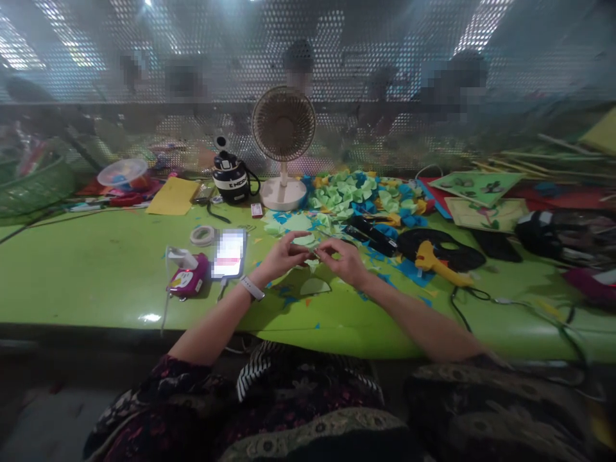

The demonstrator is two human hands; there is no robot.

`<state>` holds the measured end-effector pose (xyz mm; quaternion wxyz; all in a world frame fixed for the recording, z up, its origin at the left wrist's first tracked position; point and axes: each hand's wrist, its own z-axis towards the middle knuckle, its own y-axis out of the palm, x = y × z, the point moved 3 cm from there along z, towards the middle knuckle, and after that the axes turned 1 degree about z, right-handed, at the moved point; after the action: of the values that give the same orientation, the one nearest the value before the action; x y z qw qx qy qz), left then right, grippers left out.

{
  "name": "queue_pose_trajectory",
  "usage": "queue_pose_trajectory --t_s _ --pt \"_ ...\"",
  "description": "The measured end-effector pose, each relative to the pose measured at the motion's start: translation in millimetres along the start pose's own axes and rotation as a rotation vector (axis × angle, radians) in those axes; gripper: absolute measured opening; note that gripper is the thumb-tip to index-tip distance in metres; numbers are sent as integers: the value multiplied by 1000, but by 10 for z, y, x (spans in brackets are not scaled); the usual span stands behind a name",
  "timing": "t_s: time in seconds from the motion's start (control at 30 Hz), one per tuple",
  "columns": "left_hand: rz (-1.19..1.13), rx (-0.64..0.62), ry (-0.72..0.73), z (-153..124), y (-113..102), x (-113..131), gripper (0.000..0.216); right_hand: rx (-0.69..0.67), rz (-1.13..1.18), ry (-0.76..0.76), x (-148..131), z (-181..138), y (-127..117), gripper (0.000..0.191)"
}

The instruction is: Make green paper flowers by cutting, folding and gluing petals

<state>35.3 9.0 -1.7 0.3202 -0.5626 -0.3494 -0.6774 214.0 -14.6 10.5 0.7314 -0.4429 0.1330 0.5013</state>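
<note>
My left hand (283, 255) and my right hand (344, 260) meet over the green table (96, 269), fingers pinched together on a small pale green paper piece (312, 255) held between them. A watch sits on my left wrist. Just below the hands lies a pale half-round paper cutout (315, 287). Scraps of blue and green paper lie scattered around the hands.
A phone (229, 254) and a pink pouch (187, 280) lie left of my hands, a tape roll (202, 235) behind them. A small fan (283, 144), a black jug (231, 178), a heap of folded paper shapes (359, 192) and a yellow glue gun (440, 263) stand further back and right.
</note>
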Motion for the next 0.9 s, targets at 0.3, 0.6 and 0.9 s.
queue_pose_trajectory --t_s 0.3,0.6,0.9 --pt "41 26 -23 -11 -2 18 60 -9 23 -7 -9 13 6 29" --pt "70 18 -15 -25 -15 39 63 -36 21 -28 -32 4 21 20" --pt "52 21 -22 -25 -44 2 63 -74 -46 -34 30 -6 47 20"
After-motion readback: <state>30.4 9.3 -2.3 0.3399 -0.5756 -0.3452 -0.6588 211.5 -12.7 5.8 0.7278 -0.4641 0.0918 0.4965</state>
